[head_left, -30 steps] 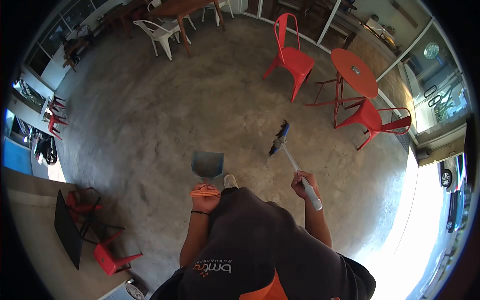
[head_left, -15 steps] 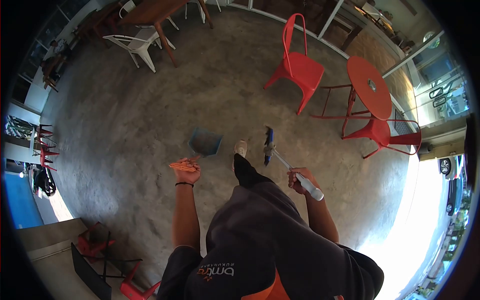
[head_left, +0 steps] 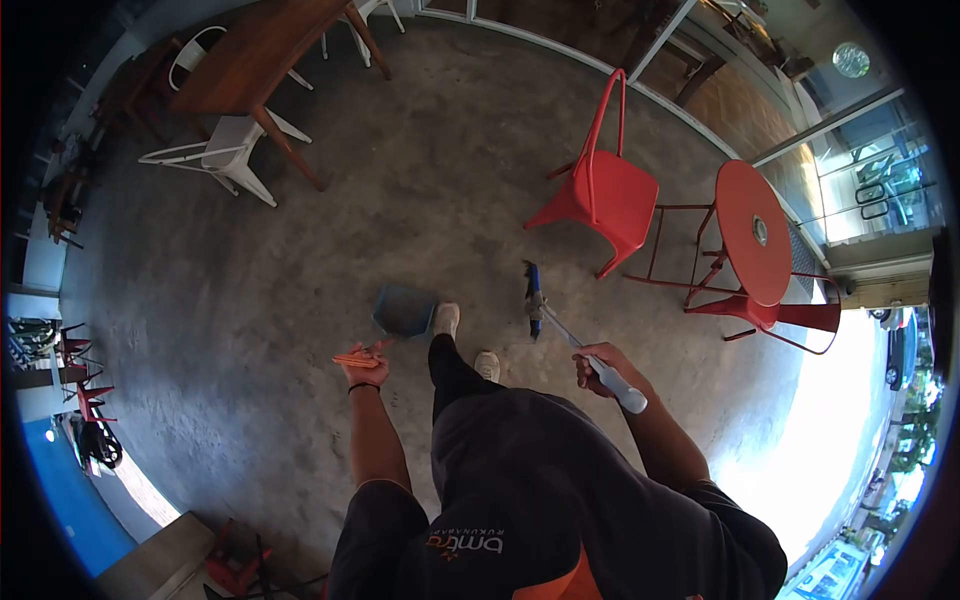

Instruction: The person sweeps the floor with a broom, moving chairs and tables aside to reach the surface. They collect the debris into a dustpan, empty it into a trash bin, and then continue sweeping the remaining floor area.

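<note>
My left hand (head_left: 366,364) is closed around the orange handle (head_left: 350,360) of a long-handled dustpan. The dustpan's blue-grey pan (head_left: 404,312) is beyond that hand, low over the concrete floor and left of my front shoe (head_left: 447,319). In my right hand (head_left: 602,369) is the pale grey handle of a broom (head_left: 623,391), its grip end pointing back toward me. At the far end, the blue broom head (head_left: 533,300) with dark bristles is down at floor level, right of my feet.
Ahead on the right are a red metal chair (head_left: 612,190) and a round red table (head_left: 752,230), with another red chair (head_left: 760,312) beside it. A wooden table (head_left: 265,60) and white chair (head_left: 232,150) stand at the upper left. Glass doors (head_left: 870,190) line the right side.
I have stepped forward, and both shoes now show. The red chair and round table appear lower in view. Both hands keep hold of the dustpan and broom.
</note>
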A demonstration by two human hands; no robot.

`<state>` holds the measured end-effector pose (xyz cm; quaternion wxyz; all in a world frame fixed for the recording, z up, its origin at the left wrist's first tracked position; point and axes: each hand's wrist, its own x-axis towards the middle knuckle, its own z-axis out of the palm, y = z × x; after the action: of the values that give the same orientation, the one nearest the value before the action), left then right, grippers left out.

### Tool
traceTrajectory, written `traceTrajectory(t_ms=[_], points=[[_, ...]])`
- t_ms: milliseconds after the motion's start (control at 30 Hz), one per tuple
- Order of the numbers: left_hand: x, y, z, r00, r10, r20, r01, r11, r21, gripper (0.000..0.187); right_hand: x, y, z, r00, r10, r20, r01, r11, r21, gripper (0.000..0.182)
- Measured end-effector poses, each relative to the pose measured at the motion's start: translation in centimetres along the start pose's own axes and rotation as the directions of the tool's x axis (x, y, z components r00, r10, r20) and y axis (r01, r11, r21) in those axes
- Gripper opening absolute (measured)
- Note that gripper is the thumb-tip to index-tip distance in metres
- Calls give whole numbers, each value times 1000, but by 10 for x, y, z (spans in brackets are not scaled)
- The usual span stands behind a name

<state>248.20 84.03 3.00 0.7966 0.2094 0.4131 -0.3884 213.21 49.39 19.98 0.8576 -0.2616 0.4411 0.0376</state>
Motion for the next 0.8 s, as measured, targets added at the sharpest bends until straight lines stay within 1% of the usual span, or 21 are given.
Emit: traceTrajectory(t_ms=[33,100,167,200,267,300,333,400,433,500,533,600,633,667,700,733,800], points=[[16,10,4,1000,-3,-29,3,1000,1,20,8,-8,7,999,28,-45,-27,999,22,14],[46,21,8,996,47,-74,-45,999,28,27,25,-28,24,989,78,-127,-71,996,61,16],[47,19,36,999,-7,-34,6,1000,-26,31,38,-58,56,987,78,-140,-76,997,16,16],[48,28,42,999,-30,-16,29,998,-58,34,46,-69,71,986,82,-146,-84,996,-9,17],[67,49,36,997,-73,29,76,988,-137,39,76,-92,91,972,170,-160,-170,985,15,16],[75,53,43,994,-87,62,98,976,-193,42,89,-114,106,963,211,-167,-213,977,8,16],[79,59,48,997,-79,0,77,977,-198,46,97,-132,124,967,168,-192,-191,975,-110,18],[77,73,58,989,-60,-136,33,980,-199,56,121,-168,147,966,160,-200,-186,975,-118,18],[71,78,64,983,-78,-165,46,981,-190,60,133,-183,159,966,162,-202,-189,975,-121,18],[57,84,76,969,-107,-224,69,983,-170,68,153,-213,180,970,210,-124,-214,977,-13,18],[53,89,69,963,-161,-217,128,979,-158,71,163,-223,188,968,238,-82,-235,971,44,18],[37,102,53,943,-256,-212,233,964,-128,76,185,-237,199,962,251,-108,-262,959,-111,18],[27,108,48,945,-238,-226,219,970,-105,78,197,-245,207,961,251,-116,-269,944,-191,18],[19,109,43,944,-225,-241,211,974,-83,81,206,-256,215,971,210,-114,-237,901,-364,18],[12,107,49,942,-220,-254,211,976,-61,84,216,-267,223,977,191,-96,-214,880,-424,18],[-4,102,76,920,-157,-360,140,987,-73,85,226,-279,231,982,173,-82,-191,855,-482,19],[-18,92,88,874,-80,-479,84,996,-13,85,246,-303,240,986,145,-80,-165,802,-574,22]])
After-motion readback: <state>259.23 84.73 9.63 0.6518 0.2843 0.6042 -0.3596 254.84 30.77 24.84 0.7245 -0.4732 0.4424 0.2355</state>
